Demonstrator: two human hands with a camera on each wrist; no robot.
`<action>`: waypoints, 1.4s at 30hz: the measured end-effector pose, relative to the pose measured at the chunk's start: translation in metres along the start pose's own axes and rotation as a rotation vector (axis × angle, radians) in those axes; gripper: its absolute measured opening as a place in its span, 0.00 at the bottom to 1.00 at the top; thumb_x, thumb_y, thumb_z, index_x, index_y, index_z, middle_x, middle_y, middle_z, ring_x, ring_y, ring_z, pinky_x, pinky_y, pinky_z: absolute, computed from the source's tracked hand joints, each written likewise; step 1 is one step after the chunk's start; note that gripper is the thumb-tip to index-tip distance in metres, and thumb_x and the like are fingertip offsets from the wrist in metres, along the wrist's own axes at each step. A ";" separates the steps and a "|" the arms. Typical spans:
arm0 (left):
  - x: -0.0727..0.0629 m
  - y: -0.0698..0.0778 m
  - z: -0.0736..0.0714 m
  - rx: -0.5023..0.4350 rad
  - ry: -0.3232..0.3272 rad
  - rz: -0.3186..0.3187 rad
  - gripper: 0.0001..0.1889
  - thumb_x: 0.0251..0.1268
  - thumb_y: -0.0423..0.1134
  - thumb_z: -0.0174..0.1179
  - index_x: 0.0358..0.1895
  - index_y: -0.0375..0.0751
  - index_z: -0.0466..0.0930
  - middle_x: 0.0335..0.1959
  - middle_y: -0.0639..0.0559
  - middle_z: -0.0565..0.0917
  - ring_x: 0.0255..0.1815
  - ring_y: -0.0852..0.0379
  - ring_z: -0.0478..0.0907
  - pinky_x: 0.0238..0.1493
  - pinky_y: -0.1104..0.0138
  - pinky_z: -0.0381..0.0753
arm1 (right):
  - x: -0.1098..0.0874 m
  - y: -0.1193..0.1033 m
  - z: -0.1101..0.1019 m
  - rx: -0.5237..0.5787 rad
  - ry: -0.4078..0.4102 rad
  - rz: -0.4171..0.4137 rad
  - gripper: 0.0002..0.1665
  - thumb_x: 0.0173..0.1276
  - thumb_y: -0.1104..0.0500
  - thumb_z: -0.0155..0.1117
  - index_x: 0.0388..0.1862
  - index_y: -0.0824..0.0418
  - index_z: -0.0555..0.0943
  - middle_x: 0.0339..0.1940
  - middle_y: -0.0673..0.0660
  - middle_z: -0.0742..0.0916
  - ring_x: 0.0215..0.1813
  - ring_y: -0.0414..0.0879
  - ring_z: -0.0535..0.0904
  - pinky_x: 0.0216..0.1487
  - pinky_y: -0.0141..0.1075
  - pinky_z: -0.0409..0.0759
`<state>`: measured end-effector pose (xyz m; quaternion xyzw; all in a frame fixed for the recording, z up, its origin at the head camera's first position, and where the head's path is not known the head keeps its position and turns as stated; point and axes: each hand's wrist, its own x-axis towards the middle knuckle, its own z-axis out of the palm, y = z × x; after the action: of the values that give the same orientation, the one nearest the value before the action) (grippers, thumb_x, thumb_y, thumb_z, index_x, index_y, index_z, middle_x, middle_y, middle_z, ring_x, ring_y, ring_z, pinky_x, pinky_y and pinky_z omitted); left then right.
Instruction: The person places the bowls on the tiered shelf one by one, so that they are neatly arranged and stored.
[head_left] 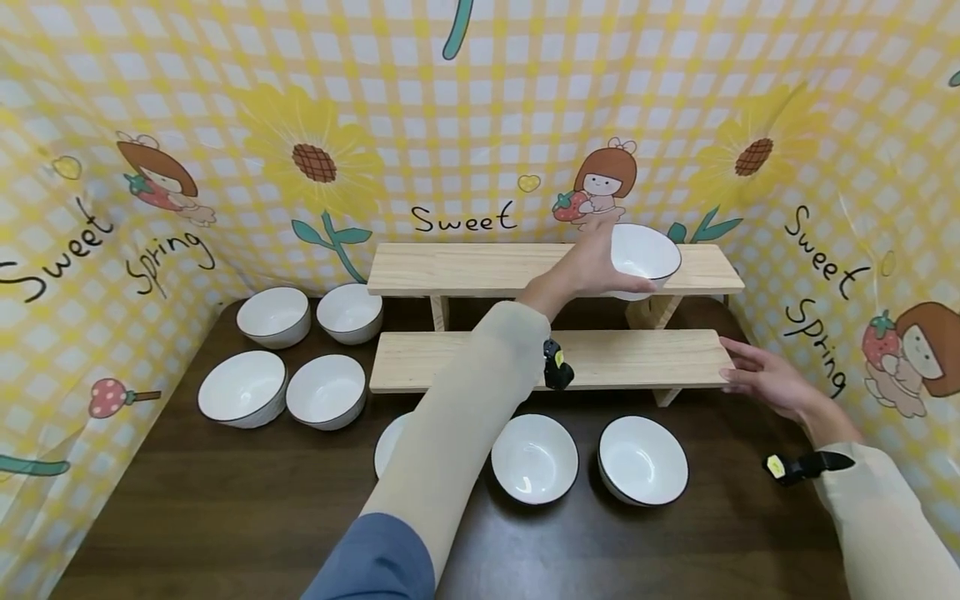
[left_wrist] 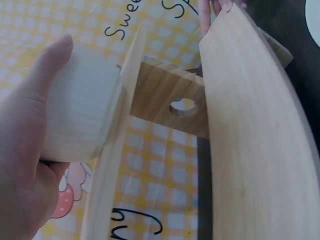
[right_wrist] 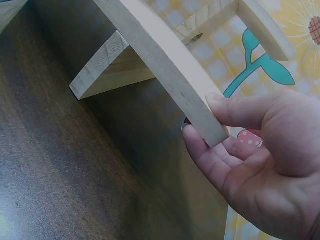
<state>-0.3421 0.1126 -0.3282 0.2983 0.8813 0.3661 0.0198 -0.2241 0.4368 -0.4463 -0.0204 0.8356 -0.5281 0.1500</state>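
Note:
My left hand [head_left: 587, 265] grips a white bowl [head_left: 647, 252] with a dark rim, thumb and fingers spread around its side. This bowl is upright over the right part of the upper shelf board [head_left: 465, 267]. In the left wrist view, the bowl [left_wrist: 85, 107] is right at the upper board, its inside hidden. My right hand [head_left: 772, 377] pinches the right end of the lower shelf board [head_left: 637, 358]. The right wrist view has the thumb on top of that board [right_wrist: 172, 65] and the fingers beneath its corner.
Several white bowls stand on the dark table [head_left: 247, 517], including a left group with one bowl [head_left: 326, 390] near the lower board. In front of the shelf are a middle bowl [head_left: 535, 458], a right bowl [head_left: 642, 460] and another partly behind my left sleeve. Patterned cloth [head_left: 465, 125] surrounds the table.

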 end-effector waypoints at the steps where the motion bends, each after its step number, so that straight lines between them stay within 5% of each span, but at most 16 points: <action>1: 0.001 0.000 0.002 -0.015 0.011 -0.002 0.67 0.44 0.63 0.79 0.82 0.40 0.46 0.81 0.45 0.50 0.74 0.55 0.57 0.70 0.65 0.65 | 0.000 0.000 0.000 -0.001 0.000 0.001 0.46 0.78 0.63 0.59 0.81 0.73 0.44 0.66 0.80 0.70 0.47 0.34 0.81 0.50 0.40 0.84; 6: 0.001 0.001 0.005 -0.036 0.025 -0.030 0.67 0.46 0.63 0.78 0.83 0.40 0.44 0.82 0.45 0.48 0.74 0.54 0.58 0.70 0.66 0.64 | 0.003 -0.001 0.002 -0.006 -0.001 0.014 0.46 0.78 0.62 0.59 0.82 0.71 0.44 0.67 0.81 0.69 0.47 0.34 0.81 0.50 0.39 0.83; 14: 0.001 0.007 -0.002 -0.009 -0.051 -0.062 0.66 0.52 0.62 0.74 0.83 0.40 0.38 0.82 0.44 0.42 0.73 0.53 0.59 0.68 0.69 0.65 | 0.004 -0.001 0.001 -0.006 0.009 0.005 0.46 0.78 0.63 0.59 0.81 0.73 0.45 0.62 0.75 0.75 0.46 0.35 0.81 0.48 0.36 0.84; 24: -0.002 0.003 -0.001 -0.129 -0.060 -0.016 0.61 0.56 0.54 0.74 0.83 0.38 0.39 0.82 0.43 0.41 0.76 0.52 0.53 0.69 0.67 0.64 | 0.002 -0.001 0.002 0.001 0.010 0.011 0.46 0.78 0.62 0.60 0.81 0.73 0.44 0.66 0.80 0.70 0.46 0.34 0.81 0.49 0.36 0.84; 30: 0.002 0.007 0.005 -0.180 -0.044 -0.016 0.59 0.56 0.53 0.75 0.82 0.39 0.44 0.84 0.45 0.40 0.80 0.51 0.50 0.70 0.66 0.63 | 0.001 -0.002 0.000 -0.008 0.015 0.008 0.46 0.78 0.63 0.60 0.81 0.73 0.45 0.58 0.67 0.78 0.46 0.35 0.81 0.48 0.36 0.84; 39: 0.009 0.023 0.014 -0.083 -0.069 -0.036 0.55 0.57 0.58 0.73 0.80 0.40 0.50 0.78 0.48 0.56 0.76 0.57 0.54 0.66 0.71 0.65 | 0.000 0.000 -0.001 -0.020 0.007 0.022 0.46 0.77 0.62 0.60 0.81 0.73 0.45 0.58 0.67 0.78 0.46 0.36 0.82 0.50 0.38 0.84; 42: 0.010 0.032 0.015 -0.039 -0.088 -0.086 0.59 0.58 0.61 0.72 0.82 0.38 0.45 0.79 0.49 0.53 0.72 0.59 0.59 0.64 0.74 0.65 | 0.000 -0.001 -0.001 -0.016 0.009 0.018 0.46 0.77 0.63 0.60 0.81 0.74 0.45 0.57 0.65 0.79 0.45 0.36 0.82 0.49 0.37 0.84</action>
<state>-0.3303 0.1453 -0.3168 0.2756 0.8841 0.3687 0.0801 -0.2244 0.4375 -0.4448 -0.0117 0.8406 -0.5202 0.1507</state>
